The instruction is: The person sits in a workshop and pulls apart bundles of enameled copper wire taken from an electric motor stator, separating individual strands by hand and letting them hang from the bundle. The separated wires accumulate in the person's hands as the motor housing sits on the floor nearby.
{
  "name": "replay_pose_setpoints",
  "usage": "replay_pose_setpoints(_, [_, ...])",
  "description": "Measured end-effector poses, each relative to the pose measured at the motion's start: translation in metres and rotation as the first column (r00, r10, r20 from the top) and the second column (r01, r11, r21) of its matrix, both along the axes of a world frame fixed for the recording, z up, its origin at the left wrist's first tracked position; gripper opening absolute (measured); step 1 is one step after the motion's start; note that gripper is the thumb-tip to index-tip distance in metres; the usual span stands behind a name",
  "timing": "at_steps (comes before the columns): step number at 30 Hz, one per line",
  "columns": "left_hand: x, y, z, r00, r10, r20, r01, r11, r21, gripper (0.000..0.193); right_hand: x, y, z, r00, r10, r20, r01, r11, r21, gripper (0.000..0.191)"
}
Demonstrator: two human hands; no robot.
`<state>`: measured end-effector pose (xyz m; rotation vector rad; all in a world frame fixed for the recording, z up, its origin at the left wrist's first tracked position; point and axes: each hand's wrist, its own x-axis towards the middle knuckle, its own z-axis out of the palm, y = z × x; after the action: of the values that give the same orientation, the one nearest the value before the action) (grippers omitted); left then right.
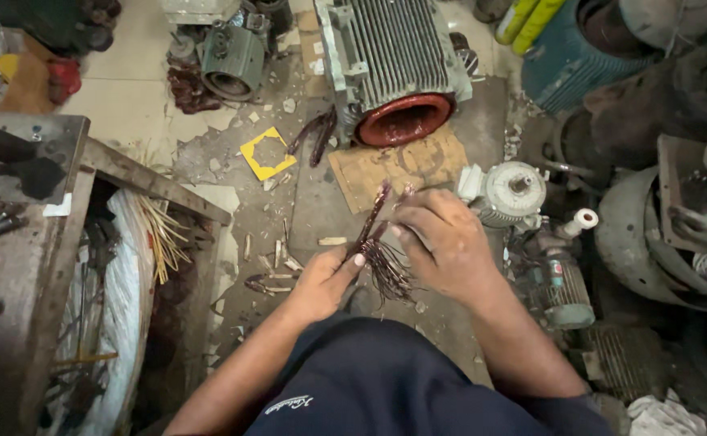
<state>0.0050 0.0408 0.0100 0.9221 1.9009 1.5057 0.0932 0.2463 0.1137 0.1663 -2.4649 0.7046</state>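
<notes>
I hold a bundle of dark reddish copper winding wire (381,254) in front of my lap. My left hand (325,278) pinches the bundle from below, near its middle. My right hand (442,238) grips it from the right, fingers curled over the upper part. The bundle's stiff top end (379,202) sticks up between the hands, and loose frayed strands (392,278) hang down below them. A large grey finned motor housing (394,56) with a red inner ring lies on the floor ahead.
A wooden workbench (38,266) with tools stands at the left. A small white motor (507,194) and a pump (563,282) sit at the right beside dark metal parts. A cardboard piece (402,165), a yellow gasket (266,152) and debris litter the floor.
</notes>
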Motion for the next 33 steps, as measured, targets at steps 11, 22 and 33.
replay_pose_setpoints(11, [0.004,0.005,-0.011,0.958,-0.001,0.287,-0.006,1.0,0.024,0.033,0.013,0.008,0.0,0.996,-0.092,-0.01,0.091,0.948,0.304,0.036])
replay_pose_setpoints(22, [0.008,0.004,-0.01,0.914,-0.029,0.404,0.004,0.998,0.063,0.034,0.026,0.015,-0.022,1.0,-0.027,-0.009,0.026,0.994,-0.111,0.023])
replay_pose_setpoints(33, [0.012,0.007,0.015,0.982,0.08,-0.171,-0.096,0.991,-0.089,0.028,0.033,0.007,-0.026,0.994,-0.109,-0.011,0.108,0.99,-0.09,0.033])
